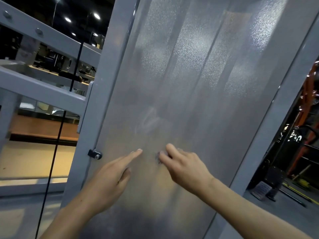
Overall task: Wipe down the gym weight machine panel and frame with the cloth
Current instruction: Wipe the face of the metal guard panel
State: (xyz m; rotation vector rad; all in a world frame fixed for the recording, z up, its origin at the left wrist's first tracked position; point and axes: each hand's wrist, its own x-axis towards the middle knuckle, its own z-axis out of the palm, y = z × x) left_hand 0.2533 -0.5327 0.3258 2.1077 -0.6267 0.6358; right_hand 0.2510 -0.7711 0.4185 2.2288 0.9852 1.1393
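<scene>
Off to the left a black cable runs down past the grey crossbars of the machine, with a wooden bench and the lit gym floor showing through the gaps. Next comes the grey frame upright, carrying a small black latch at its inner edge, just beside the panel. The panel itself, frosted and translucent, fills the middle and shows a faint smear (roughly above the 2 hands). The left hand reaches up with its fingers straight and relaxed, the index fingertip touching the panel and nothing held. Just beside it, the right hand has its fingers curled, pinching something small and dark against the panel; I cannot tell whether that is the cloth, since only a scrap of it shows. Further right stands the other grey frame post, and beyond it some orange equipment in the dim background.
</scene>
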